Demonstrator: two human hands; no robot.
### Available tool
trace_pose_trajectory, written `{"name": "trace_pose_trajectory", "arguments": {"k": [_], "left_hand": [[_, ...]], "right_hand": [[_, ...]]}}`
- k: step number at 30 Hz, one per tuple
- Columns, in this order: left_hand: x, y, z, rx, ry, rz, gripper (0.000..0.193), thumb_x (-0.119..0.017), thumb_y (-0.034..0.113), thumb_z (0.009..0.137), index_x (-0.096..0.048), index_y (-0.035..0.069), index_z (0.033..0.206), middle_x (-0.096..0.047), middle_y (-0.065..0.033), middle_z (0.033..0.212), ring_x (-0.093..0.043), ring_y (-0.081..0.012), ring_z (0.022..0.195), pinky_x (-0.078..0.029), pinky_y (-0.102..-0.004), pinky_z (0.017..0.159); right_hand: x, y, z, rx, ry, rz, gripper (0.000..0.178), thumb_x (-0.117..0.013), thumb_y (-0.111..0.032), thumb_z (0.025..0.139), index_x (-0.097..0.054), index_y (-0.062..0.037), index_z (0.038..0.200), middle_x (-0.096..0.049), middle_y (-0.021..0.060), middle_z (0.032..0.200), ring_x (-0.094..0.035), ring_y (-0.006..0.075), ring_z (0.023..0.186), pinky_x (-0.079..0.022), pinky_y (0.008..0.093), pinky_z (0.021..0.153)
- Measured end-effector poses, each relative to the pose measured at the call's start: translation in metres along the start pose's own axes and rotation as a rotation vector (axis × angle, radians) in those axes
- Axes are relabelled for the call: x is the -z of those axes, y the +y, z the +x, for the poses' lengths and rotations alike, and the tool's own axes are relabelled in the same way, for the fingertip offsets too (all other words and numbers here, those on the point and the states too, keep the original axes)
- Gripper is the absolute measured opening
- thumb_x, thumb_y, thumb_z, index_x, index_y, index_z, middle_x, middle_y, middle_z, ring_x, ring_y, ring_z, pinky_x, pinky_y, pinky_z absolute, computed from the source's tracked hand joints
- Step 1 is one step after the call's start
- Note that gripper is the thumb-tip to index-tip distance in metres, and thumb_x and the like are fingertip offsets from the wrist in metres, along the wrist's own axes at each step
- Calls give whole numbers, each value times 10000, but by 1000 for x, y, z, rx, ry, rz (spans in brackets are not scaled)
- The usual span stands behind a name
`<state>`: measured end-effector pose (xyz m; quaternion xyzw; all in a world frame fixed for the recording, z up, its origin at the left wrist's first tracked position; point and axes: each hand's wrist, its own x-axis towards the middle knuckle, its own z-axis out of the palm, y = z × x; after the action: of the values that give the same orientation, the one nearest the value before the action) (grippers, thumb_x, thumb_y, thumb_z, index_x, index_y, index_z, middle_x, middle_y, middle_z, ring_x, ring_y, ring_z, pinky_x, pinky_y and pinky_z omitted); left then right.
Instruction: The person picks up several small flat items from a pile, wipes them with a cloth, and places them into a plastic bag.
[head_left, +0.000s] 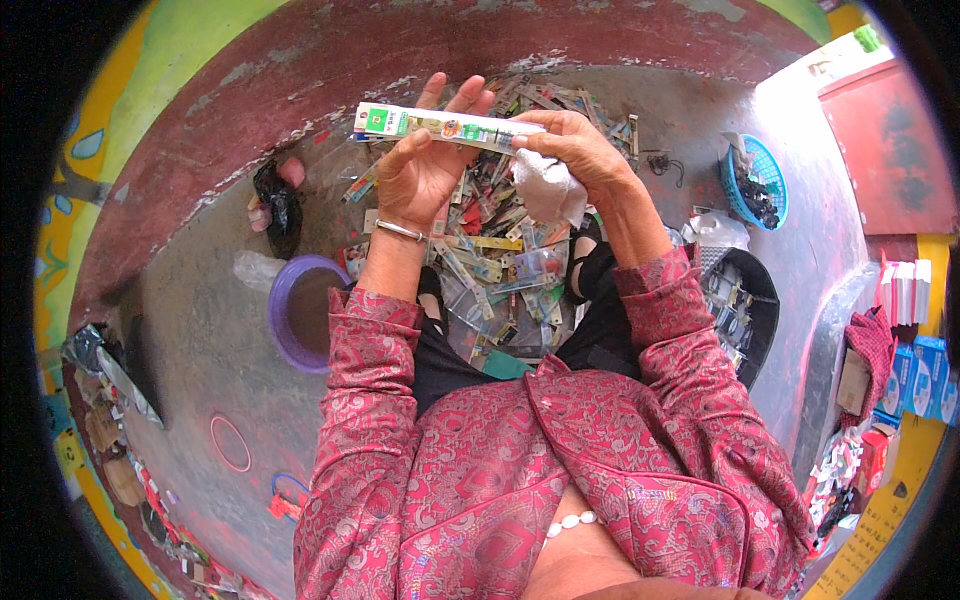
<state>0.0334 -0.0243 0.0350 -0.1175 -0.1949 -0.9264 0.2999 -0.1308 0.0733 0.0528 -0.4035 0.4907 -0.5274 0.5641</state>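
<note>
Left hand, long white-and-green packet

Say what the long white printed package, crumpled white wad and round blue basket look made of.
Long white printed package: probably plastic film or coated card, smooth, given its sheen. Crumpled white wad: cloth or paper, matte, from its soft folds; which is unclear. Round blue lattice basket: likely moulded plastic, smooth, from its even colour and regular openings.
</note>
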Motion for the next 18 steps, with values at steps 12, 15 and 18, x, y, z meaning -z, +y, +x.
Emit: {"name": "trace_pose_trajectory", "arguments": {"k": [12, 15, 18], "left_hand": [[23, 0, 6, -209, 460, 60, 189, -487, 57, 859, -500, -39, 1021, -488, -237, 1173, -425, -335, 1157, -326, -431, 1015], [26, -7, 8, -168, 451, 97, 109, -493, 36, 849, -516, -28, 935, -502, -250, 1148, -445, -340, 1137, -335, -431, 1009], [26, -15, 3, -135, 443, 99, 90, -493, 25, 846, -517, -18, 921, -491, -255, 1162, -438, -336, 1147, -335, -435, 1007]], "right_hand": [[34, -15, 3, 233, 638, -233, 245, -627, -226, 778, -632, 14, 828, -623, 62, 745, -563, 116, 676, -459, 256, 632], [18, -19, 10, 638, 977, -461, 214, -607, -223, 799, -611, -10, 821, -620, 74, 726, -586, 137, 665, -468, 282, 608], [-28, 0, 20, 827, 676, -876, 167, -625, -196, 735, -597, -60, 827, -571, 96, 753, -572, 248, 707, -463, 329, 640]]}}
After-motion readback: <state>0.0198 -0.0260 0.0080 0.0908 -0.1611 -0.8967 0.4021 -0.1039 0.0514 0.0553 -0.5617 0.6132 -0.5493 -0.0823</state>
